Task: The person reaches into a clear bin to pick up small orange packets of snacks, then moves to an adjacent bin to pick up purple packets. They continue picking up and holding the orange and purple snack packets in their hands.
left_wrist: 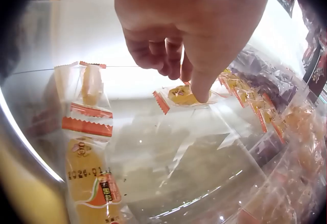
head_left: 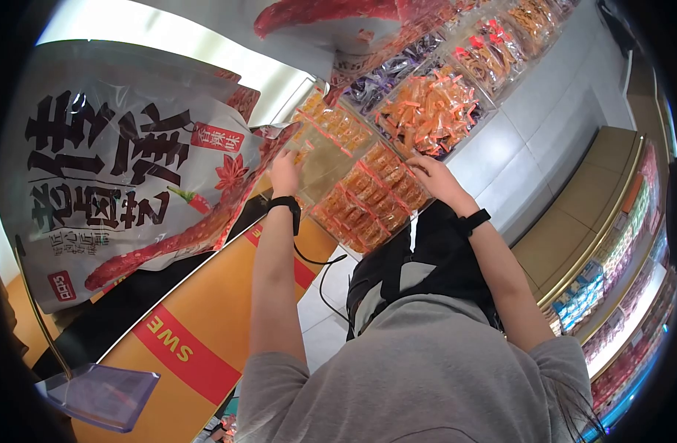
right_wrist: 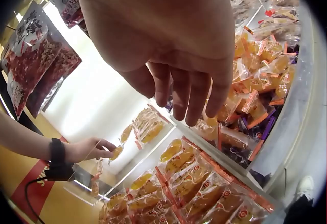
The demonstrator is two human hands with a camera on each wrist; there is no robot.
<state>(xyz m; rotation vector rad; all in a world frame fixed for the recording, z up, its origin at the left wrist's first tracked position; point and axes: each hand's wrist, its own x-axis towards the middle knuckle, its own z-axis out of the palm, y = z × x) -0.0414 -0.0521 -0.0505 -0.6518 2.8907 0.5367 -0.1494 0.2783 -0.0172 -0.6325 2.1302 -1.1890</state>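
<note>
My left hand (head_left: 285, 176) pinches a small clear-wrapped yellow snack packet (left_wrist: 179, 96) with orange ends between thumb and fingers. The packet is above a mostly bare part of the clear bin (left_wrist: 153, 157). More such packets (left_wrist: 89, 178) lie at the left side of that bin. Rows of the same packets (head_left: 371, 198) stand in the near bin, below my right hand in the head view. My right hand (right_wrist: 163, 55) holds nothing; its fingers hang loosely by the divider (right_wrist: 189, 137), near a heap of orange-wrapped snacks (head_left: 431, 111).
Large hanging snack bags (head_left: 124, 170) crowd the left side and top. A purple plastic holder (head_left: 106, 395) sticks out at lower left, over an orange counter side (head_left: 198, 332). Stocked shelves (head_left: 611, 280) run along the right, beyond the tiled floor (head_left: 545, 140).
</note>
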